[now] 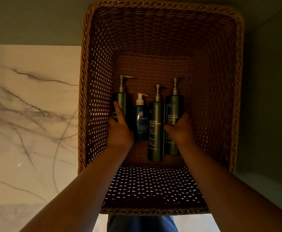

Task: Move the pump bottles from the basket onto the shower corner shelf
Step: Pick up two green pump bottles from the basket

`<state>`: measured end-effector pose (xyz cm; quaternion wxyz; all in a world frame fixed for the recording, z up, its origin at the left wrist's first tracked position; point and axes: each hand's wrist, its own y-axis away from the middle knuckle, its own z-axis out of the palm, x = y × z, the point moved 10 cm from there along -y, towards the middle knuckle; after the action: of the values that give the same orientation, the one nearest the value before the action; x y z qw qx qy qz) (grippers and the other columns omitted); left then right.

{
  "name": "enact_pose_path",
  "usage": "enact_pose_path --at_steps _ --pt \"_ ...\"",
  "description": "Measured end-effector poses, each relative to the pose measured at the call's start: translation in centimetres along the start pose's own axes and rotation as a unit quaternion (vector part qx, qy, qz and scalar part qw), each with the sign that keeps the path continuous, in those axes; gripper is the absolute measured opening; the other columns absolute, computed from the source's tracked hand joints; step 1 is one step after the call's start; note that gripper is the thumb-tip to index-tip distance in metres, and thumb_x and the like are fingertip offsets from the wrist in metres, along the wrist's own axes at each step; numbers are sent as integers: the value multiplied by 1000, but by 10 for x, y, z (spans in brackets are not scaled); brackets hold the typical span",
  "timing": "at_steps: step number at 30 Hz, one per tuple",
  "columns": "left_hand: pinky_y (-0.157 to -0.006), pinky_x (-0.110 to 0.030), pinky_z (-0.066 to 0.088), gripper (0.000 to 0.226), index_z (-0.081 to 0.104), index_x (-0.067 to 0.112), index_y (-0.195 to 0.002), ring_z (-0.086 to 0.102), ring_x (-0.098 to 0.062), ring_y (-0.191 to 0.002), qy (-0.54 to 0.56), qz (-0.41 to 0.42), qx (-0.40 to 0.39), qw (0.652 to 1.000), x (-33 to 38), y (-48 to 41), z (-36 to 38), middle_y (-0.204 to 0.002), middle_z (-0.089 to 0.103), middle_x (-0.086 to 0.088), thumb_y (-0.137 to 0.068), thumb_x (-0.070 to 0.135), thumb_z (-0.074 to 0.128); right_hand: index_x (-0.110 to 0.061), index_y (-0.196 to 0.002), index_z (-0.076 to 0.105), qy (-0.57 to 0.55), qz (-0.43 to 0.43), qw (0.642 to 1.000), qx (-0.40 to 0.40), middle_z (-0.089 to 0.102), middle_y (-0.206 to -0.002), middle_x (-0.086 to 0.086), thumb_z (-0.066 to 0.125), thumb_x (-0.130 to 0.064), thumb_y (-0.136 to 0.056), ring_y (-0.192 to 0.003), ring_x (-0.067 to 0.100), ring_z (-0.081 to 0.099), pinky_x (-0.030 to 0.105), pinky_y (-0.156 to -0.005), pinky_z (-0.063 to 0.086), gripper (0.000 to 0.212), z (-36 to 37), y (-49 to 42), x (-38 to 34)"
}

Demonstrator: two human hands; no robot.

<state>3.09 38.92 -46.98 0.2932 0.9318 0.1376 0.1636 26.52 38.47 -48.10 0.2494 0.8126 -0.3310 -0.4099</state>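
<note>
Both grips were closed: left hand (119,129) on the cleanser (121,104), right hand (178,129) on the shampoo (173,106), the outermost bottles, likeliest easiest to lift from the basket (220,81).

light: dim, warm | basket (160,30) interior shadowed | marble (28,114) left brightest | edges: wide-angle bowing | focus: soft

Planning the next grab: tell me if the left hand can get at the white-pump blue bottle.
Probably yes. The blue bottle lies right beside the left hand, uncovered from above, though that hand is now on the leftmost dark bottle.
</note>
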Motion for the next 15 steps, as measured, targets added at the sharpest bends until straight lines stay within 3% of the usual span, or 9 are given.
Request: enact_pose_path --at_steps 3,7,10,13,15 --pt "-86 -34 44 87 -26 9 -142 46 -30 -103 -21 27 -8 999 2 -1 4 -149 8 -28 -94 18 46 -6 -134 33 16 -11 1000 0 50 -128 15 70 -10 -79 -106 22 54 26 -75 43 67 -1 1 -1" --pt "-70 -30 41 91 -22 16 -143 45 -24 -77 36 7 8 999 -4 1 -2 -128 37 -29 -92 20 53 -6 -134 33 27 -26 999 -3 50 -128 14 71 -14 -79 -109 25 55 29 -79 45 67 -1 3 -2" --pt "-71 -30 40 95 -19 18 -145 51 -31 -89 104 11 4 995 -6 8 -5 -132 33 -31 -89 19 58 -9 -132 35 22 -25 999 1 53 -124 11 74 -16 -76 -102 21 56 28 -74 44 68 -5 9 -1" --pt "-83 -34 42 97 -19 21 -145 50 -35 -103 121 12 5 993 -10 18 -9 -137 29 -30 -88 22 60 -11 -128 40 4 -35 999 4 57 -118 9 75 -17 -73 -97 20 59 30 -75 47 66 -10 20 -6" --pt "-81 -33 43 98 -20 26 -144 51 -36 -104 148 14 5 989 -10 27 -15 -137 29 -29 -88 21 60 -13 -123 44 -3 -49 999 -1 59 -112 7 76 -18 -70 -94 21 61 34 -75 51 62 -12 29 -15"
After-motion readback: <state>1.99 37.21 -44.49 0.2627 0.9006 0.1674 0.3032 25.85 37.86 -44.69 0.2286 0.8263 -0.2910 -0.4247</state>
